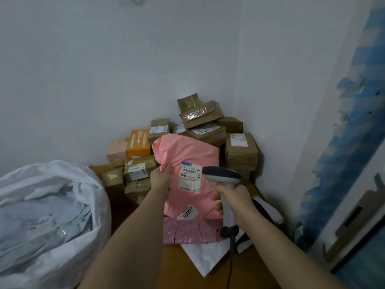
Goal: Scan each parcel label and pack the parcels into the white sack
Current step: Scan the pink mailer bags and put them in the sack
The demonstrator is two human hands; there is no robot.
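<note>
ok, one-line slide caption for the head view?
Left hand holds pink mailer upright; right hand aims barcode scanner at its label.

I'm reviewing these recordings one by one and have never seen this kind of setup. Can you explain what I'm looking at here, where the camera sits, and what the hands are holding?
There is no machine here: a person works with two bare hands, filmed by one wide-angle camera worn on the head, looking forward and down.

The left hand grips the upper left edge of a soft pink plastic mailer bag, held up so its white printed shipping label faces the camera. The right hand grips the handle of a grey handheld barcode scanner, whose head sits right beside that label.

At the left stands the large open white sack, with pale parcels already inside. Behind, in the corner, brown cardboard boxes are piled with an orange box. On the brown wooden surface lies a darker pink mailer and a white one.
</note>
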